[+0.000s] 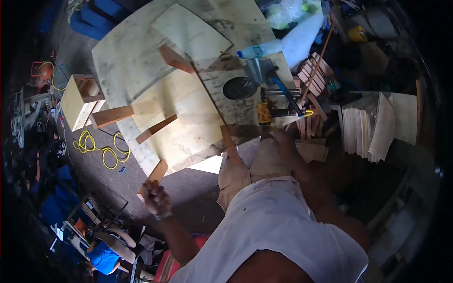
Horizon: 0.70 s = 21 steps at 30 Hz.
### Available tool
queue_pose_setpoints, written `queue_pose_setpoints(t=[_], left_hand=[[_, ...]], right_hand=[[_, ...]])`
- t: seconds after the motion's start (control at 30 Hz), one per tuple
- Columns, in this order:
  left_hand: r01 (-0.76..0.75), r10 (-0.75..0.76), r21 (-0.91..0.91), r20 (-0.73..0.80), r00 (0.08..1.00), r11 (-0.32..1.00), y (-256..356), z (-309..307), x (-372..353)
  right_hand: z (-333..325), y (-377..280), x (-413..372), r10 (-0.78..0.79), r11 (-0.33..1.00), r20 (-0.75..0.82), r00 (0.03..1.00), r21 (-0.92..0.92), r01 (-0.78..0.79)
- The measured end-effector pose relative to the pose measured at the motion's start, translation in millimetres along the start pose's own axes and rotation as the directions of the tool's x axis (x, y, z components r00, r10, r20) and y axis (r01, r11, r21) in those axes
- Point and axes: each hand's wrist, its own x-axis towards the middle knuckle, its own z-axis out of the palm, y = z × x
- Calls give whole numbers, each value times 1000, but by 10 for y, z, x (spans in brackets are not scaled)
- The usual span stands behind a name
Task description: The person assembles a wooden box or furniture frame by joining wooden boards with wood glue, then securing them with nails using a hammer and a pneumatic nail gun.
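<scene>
My left hand point(157, 198) is at the front left corner of the worktable, its fingers wrapped around the end of a wooden block point(159, 170). That block reaches in over the edge of a pale plywood panel point(188, 111). Similar wooden blocks point(113, 116) stand or lie around the panel: one point(158, 128) on its left part, one point(176, 59) at its far end, and one point(230, 145) at the near edge by my leg. My right hand point(282, 137) is low by my right thigh, close to the table edge below a hammer point(283, 112); its fingers are in shadow.
On the worktable point(115, 56) are another plywood sheet point(193, 30), a plastic bottle point(264, 49), a dark round dish point(239, 88) and a yellow-and-black tool point(263, 112). Stacked thin boards point(358, 127) stand right. A wooden box point(78, 104) and yellow cable point(106, 151) are left; a person in blue point(104, 257) sits behind.
</scene>
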Motion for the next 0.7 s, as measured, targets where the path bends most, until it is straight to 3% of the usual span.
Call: queue_pose_setpoints(t=[0.03, 0.07, 0.1, 0.13, 0.17, 0.2, 0.23, 0.27, 0.3, 0.37, 0.4, 0.47, 0.5, 0.53, 0.6, 0.63, 0.7], left_hand=[[93, -101, -120, -64, 993, 988, -281, -256, -83], [258, -272, -106, -145, 951, 960, -617, -290, -151], [461, -414, 122, -283, 865, 879, -946, -282, -208], [647, -492, 301, -453, 743, 701, -1250, -268, -271], [722, -487, 345, -558, 672, 600, -1578, -292, -347], [794, -468, 369, -658, 590, 482, -1860, -409, -431], [844, -428, 284, -761, 487, 456, -2072, -807, -594], [753, -172, 638, -733, 658, 159, -2407, -973, -777], [685, -165, 728, -677, 717, -10, -2548, -1021, -839], [782, -148, 614, -768, 623, 103, -2828, -401, -555], [707, -108, 703, -699, 707, 78, -2968, -266, -400], [514, -21, 858, -513, 858, 24, -3219, -75, -94], [496, -1, 868, -497, 868, 18, -3300, 49, -2], [477, 24, 879, -477, 879, 6, -3332, 178, 91], [496, 64, 868, -496, 866, 12, -3384, 217, 119], [521, 105, 853, -516, 850, -23, -3402, 202, 26], [572, 190, 815, -550, 813, -90, -3405, 153, -219]], right_hand=[[-223, -47, 69, 26, 997, -36, 999, -73, -29], [-402, -43, 181, 34, 988, -65, 997, -149, -43], [-499, 38, 326, 82, 992, -49, 995, -94, -87], [-565, 123, 465, 128, 991, -24, 991, -34, -129], [-603, 216, 603, 176, 984, 5, 984, 30, -176], [-565, 407, 738, 7, 1000, -149, 989, -12, -9], [-624, 454, 902, -48, 997, -177, 983, -60, 38], [-774, 429, 1083, -99, 991, -207, 973, -111, 77], [-890, 448, 1228, -145, 980, -237, 961, -166, 107], [-979, 558, 1478, -64, 970, -285, 956, -244, -8], [-1014, 616, 1528, -33, 956, -308, 951, -286, -59], [-986, 777, 1639, -100, 961, -217, 971, -272, 38], [-955, 787, 1804, -154, 961, -174, 973, -256, 107], [-980, 533, 1925, -338, 921, -271, 901, -293, 257], [-914, 30, 2333, 2, 999, -137, 991, 38, 3], [-656, 181, 2760, 153, 981, -83, 985, 133, -141], [-342, 201, 3620, 475, 847, -202, 856, 368, -383]])
